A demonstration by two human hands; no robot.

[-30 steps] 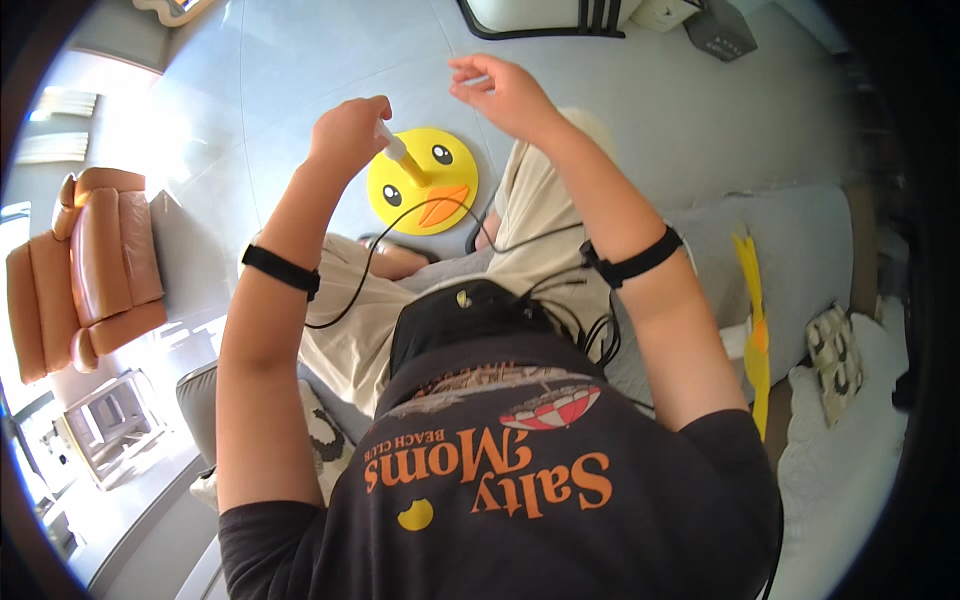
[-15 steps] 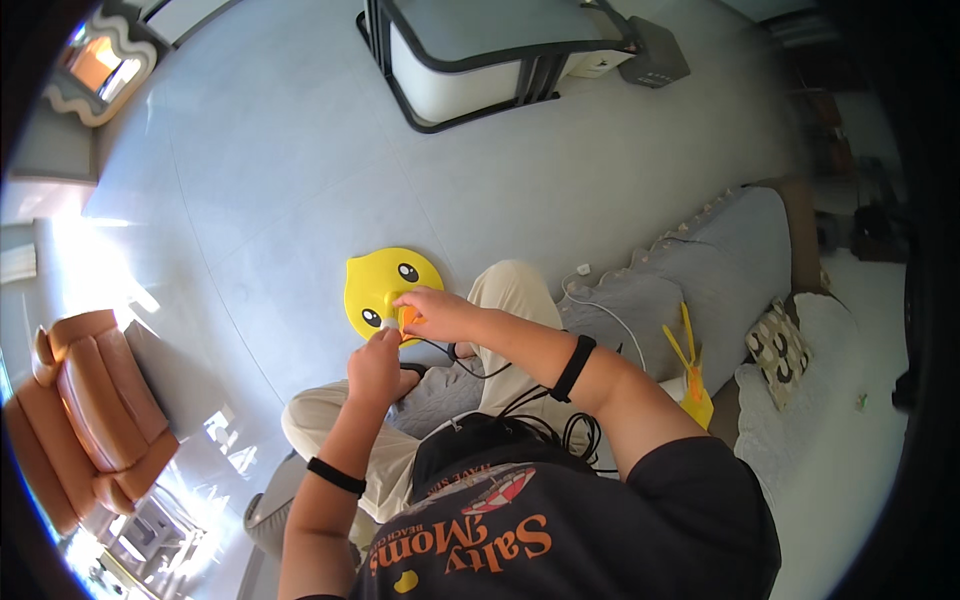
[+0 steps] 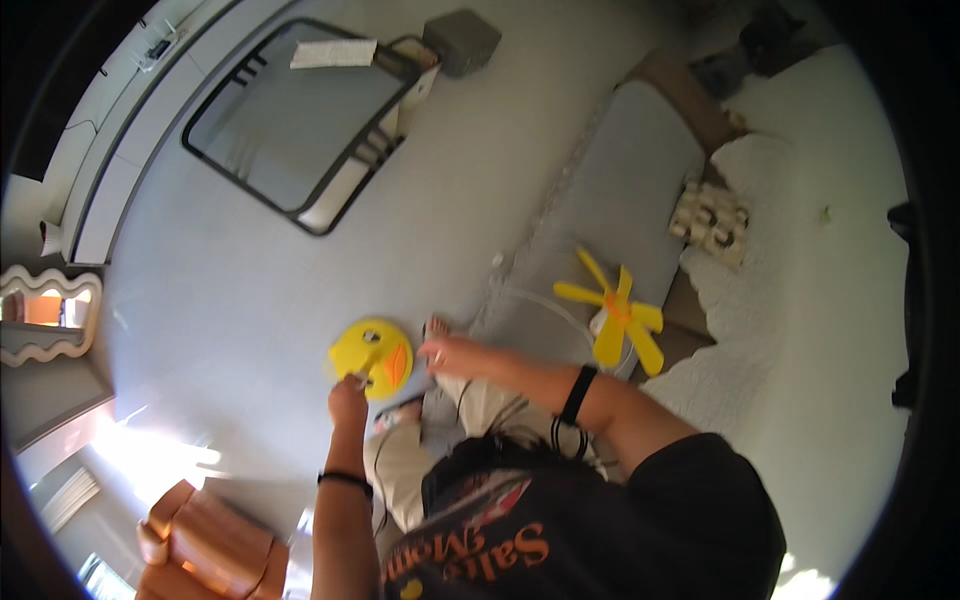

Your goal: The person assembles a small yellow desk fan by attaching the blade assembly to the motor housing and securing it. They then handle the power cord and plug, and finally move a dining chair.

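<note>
Viewed from head cam, largest first. Pale grey floor (image 3: 250,290) filled most of frame; white fleecy cover (image 3: 800,250) at right, grey sofa cushion (image 3: 630,200) beside it. Black-framed glass-top table (image 3: 290,120) up left w/ white paper on far end, small grey box (image 3: 462,42) just past it. Orange-brown armchair (image 3: 210,550) at lower left, wavy-framed mirror (image 3: 45,310) at left edge. Yellow propeller-shaped fan piece (image 3: 620,320) lay on cushion edge w/ white cord looping near, apart from both hands. Yellow round duck-face disc (image 3: 368,355), orange beak, sat on floor just ahead of knees, approx centre frame. Judged light, stiff plastic, smooth face likely slippery; best taken at rim w/ both hands, not by beak, which might be a weaker add-on. Left hand (image 3: 347,400) touched disc's near rim, fingers curled together; whether clamped on it or on smth small: cannot tell. Right hand (image 3: 455,355) just beside disc's beak side, fingers loosely bent; grip cannot tell. Black cable (image 3: 470,400) hung across lap close to hands, possible snag; own bare foot (image 3: 437,328) near disc too.
</note>
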